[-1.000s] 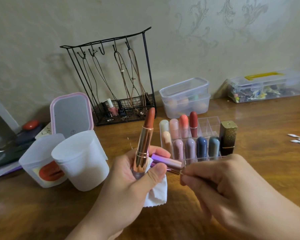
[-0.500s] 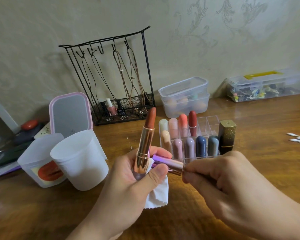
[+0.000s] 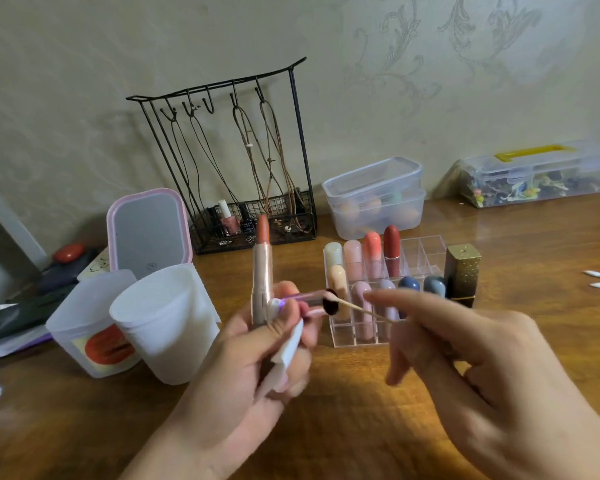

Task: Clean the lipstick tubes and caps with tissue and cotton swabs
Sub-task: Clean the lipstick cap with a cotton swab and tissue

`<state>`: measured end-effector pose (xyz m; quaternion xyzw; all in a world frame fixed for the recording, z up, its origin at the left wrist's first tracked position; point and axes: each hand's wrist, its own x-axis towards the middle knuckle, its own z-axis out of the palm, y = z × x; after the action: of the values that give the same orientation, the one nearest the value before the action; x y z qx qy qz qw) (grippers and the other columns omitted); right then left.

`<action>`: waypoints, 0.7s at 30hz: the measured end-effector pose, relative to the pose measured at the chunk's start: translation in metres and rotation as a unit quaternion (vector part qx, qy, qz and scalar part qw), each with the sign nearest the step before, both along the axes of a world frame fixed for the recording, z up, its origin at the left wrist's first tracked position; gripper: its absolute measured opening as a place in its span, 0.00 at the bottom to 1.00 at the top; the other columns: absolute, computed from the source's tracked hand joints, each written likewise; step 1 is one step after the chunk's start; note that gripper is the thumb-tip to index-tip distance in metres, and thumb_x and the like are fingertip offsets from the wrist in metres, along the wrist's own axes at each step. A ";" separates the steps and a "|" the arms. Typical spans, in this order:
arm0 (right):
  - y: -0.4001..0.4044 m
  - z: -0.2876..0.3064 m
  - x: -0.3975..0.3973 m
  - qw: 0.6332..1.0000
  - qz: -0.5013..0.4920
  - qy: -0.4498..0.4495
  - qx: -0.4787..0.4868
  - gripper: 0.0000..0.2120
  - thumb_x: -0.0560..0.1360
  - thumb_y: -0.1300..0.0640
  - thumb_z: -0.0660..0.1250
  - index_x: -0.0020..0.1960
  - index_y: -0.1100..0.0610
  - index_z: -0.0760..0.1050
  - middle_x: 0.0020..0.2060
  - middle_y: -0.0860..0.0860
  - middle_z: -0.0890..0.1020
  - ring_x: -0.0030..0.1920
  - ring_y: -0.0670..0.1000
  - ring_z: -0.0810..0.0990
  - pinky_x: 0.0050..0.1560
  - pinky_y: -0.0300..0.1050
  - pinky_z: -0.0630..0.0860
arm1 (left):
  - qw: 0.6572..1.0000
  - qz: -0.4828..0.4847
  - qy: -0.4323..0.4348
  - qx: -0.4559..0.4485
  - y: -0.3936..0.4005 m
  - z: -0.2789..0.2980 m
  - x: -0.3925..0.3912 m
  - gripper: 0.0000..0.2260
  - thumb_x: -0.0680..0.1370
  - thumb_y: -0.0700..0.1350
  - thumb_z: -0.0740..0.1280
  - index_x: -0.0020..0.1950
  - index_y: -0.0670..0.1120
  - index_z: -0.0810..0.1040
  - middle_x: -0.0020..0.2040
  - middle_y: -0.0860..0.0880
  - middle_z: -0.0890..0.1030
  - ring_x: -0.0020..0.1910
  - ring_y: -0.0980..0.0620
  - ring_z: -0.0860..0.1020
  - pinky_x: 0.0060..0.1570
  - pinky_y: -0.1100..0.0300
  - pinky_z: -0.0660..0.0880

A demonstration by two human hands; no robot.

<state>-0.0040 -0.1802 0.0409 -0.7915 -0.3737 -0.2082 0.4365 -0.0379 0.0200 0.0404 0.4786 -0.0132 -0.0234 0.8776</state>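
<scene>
Stained cotton swab (image 3: pixel 354 306) newly withdrawn.

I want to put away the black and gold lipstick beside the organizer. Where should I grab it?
Pinch the gold glitter cap of the black and gold lipstick from above. It stands upright on the table, tight against the clear organizer, so its top is free.

Lipstick tube (image 3: pixel 262 271) in my left hand (image 3: pixel 257 362): glossy rose-gold metal. Cap (image 3: pixel 309 301): shiny purple. Tissue (image 3: pixel 286 355): matt white paper. Table (image 3: pixel 343 427): polished wood. Organizer (image 3: pixel 426 251): clear plastic.
</scene>
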 end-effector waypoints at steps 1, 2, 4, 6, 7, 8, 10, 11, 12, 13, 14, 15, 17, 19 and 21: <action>-0.001 0.001 -0.002 1.000 0.000 0.003 0.026 0.11 0.76 0.57 0.66 0.58 0.49 0.79 0.33 0.40 0.82 0.25 0.36 0.73 0.27 0.20 0.61 | 0.999 -0.022 0.000 -0.040 0.003 -0.001 0.001 0.19 0.63 0.43 0.80 0.50 0.43 0.79 0.35 0.43 0.74 0.20 0.56 0.67 0.19 0.65 0.67; -0.004 0.004 -0.010 0.998 0.016 -0.015 0.058 0.13 0.75 0.59 0.67 0.58 0.49 0.77 0.34 0.40 0.83 0.26 0.37 0.75 0.26 0.21 0.61 | 0.997 -0.041 -0.002 -0.068 0.005 -0.001 0.002 0.17 0.64 0.42 0.79 0.49 0.42 0.79 0.35 0.44 0.74 0.20 0.56 0.67 0.18 0.65 0.67; 0.009 0.000 -0.017 0.994 0.005 -0.006 0.107 0.09 0.71 0.60 0.71 0.49 0.49 0.77 0.33 0.41 0.84 0.28 0.40 0.79 0.24 0.30 0.68 | 0.993 -0.071 -0.004 -0.100 0.006 -0.001 0.003 0.10 0.70 0.41 0.74 0.49 0.42 0.81 0.35 0.47 0.74 0.21 0.58 0.68 0.19 0.65 0.67; 0.021 -0.019 -0.013 0.964 0.015 0.166 0.208 0.12 0.63 0.55 0.81 0.33 0.54 0.77 0.25 0.47 0.81 0.26 0.44 0.79 0.27 0.33 0.73 | 0.989 -0.079 0.013 -0.126 0.006 -0.001 0.004 0.07 0.74 0.42 0.67 0.50 0.43 0.82 0.36 0.49 0.73 0.21 0.58 0.67 0.20 0.66 0.65; 0.021 -0.041 -0.009 0.945 0.004 0.249 0.211 0.19 0.58 0.56 0.85 0.25 0.57 0.74 0.22 0.48 0.80 0.24 0.45 0.79 0.28 0.33 0.73 | 0.986 -0.079 0.027 -0.145 0.005 -0.001 0.004 0.08 0.76 0.42 0.64 0.50 0.42 0.81 0.36 0.48 0.72 0.21 0.57 0.66 0.20 0.66 0.64; 0.029 -0.063 -0.001 0.933 0.011 0.297 0.202 0.22 0.63 0.64 0.82 0.21 0.59 0.71 0.20 0.48 0.78 0.25 0.45 0.79 0.30 0.34 0.75 | 0.984 -0.074 0.040 -0.160 0.005 0.000 0.003 0.09 0.77 0.42 0.61 0.50 0.42 0.80 0.36 0.48 0.71 0.21 0.57 0.65 0.20 0.66 0.62; 0.037 -0.077 0.003 0.955 0.051 0.272 0.106 0.20 0.72 0.67 0.71 0.22 0.56 0.77 0.21 0.44 0.78 0.30 0.41 0.80 0.43 0.41 0.81 | 0.983 -0.048 0.061 -0.165 0.004 0.000 0.002 0.08 0.77 0.40 0.58 0.48 0.41 0.77 0.35 0.48 0.70 0.21 0.57 0.64 0.19 0.66 0.60; 0.033 -0.062 -0.004 0.972 0.040 0.217 0.083 0.17 0.72 0.62 0.69 0.24 0.55 0.78 0.22 0.44 0.79 0.31 0.40 0.81 0.46 0.41 0.81 | 0.984 -0.036 0.072 -0.160 0.003 0.000 0.002 0.08 0.77 0.37 0.57 0.48 0.41 0.76 0.35 0.47 0.70 0.20 0.57 0.63 0.19 0.67 0.60; 0.027 -0.038 -0.010 0.981 0.004 0.151 0.121 0.13 0.70 0.55 0.67 0.27 0.52 0.79 0.24 0.45 0.80 0.31 0.41 0.82 0.43 0.36 0.80 | 0.984 -0.026 0.080 -0.156 0.001 0.001 0.002 0.09 0.77 0.33 0.56 0.49 0.42 0.74 0.34 0.47 0.70 0.20 0.58 0.62 0.19 0.67 0.59; 0.026 -0.019 -0.011 0.976 -0.010 0.120 0.182 0.08 0.69 0.51 0.66 0.32 0.49 0.79 0.27 0.45 0.82 0.32 0.43 0.83 0.38 0.33 0.79 | 0.983 -0.016 0.090 -0.157 0.000 0.000 0.002 0.10 0.75 0.31 0.57 0.50 0.43 0.73 0.34 0.47 0.69 0.20 0.58 0.62 0.18 0.67 0.58; 0.018 -0.003 -0.022 0.978 0.014 0.066 0.197 0.05 0.70 0.49 0.66 0.38 0.46 0.79 0.32 0.44 0.84 0.34 0.44 0.83 0.36 0.34 0.78 | 0.982 -0.007 0.097 -0.161 0.000 -0.001 0.002 0.11 0.72 0.32 0.58 0.51 0.44 0.71 0.33 0.47 0.69 0.19 0.58 0.61 0.18 0.67 0.56; 0.011 -0.002 -0.024 0.986 0.029 0.016 0.161 0.04 0.73 0.48 0.66 0.42 0.45 0.79 0.35 0.43 0.85 0.36 0.44 0.84 0.36 0.37 0.79 | 0.981 0.000 0.102 -0.167 -0.001 -0.001 0.002 0.13 0.70 0.33 0.59 0.52 0.44 0.70 0.33 0.47 0.69 0.19 0.58 0.61 0.18 0.67 0.55; 0.007 -0.008 -0.012 0.991 0.036 -0.016 0.126 0.06 0.76 0.49 0.66 0.45 0.49 0.80 0.38 0.42 0.85 0.37 0.43 0.84 0.36 0.37 0.79 | 0.981 0.012 0.109 -0.161 -0.004 -0.001 0.003 0.15 0.68 0.34 0.61 0.53 0.45 0.70 0.33 0.46 0.69 0.19 0.58 0.61 0.18 0.68 0.55; 0.006 -0.007 -0.007 0.993 0.005 -0.041 0.107 0.05 0.75 0.53 0.67 0.44 0.52 0.80 0.37 0.41 0.84 0.35 0.39 0.83 0.35 0.33 0.78 | 0.984 0.018 0.114 -0.133 -0.007 -0.001 0.002 0.11 0.70 0.36 0.62 0.51 0.44 0.73 0.33 0.46 0.70 0.19 0.58 0.60 0.19 0.68 0.55; 0.008 -0.004 -0.009 0.993 -0.004 -0.052 0.103 0.03 0.74 0.55 0.68 0.43 0.52 0.79 0.35 0.40 0.84 0.33 0.35 0.81 0.35 0.26 0.74 | 0.990 0.021 0.109 -0.084 -0.010 -0.002 0.001 0.05 0.73 0.40 0.64 0.43 0.42 0.79 0.32 0.46 0.71 0.19 0.58 0.61 0.19 0.67 0.55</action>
<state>-0.0127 -0.1724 0.0374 -0.7320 -0.3688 -0.2882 0.4951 -0.0371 0.0101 0.0387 0.3981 0.0906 -0.0557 0.9111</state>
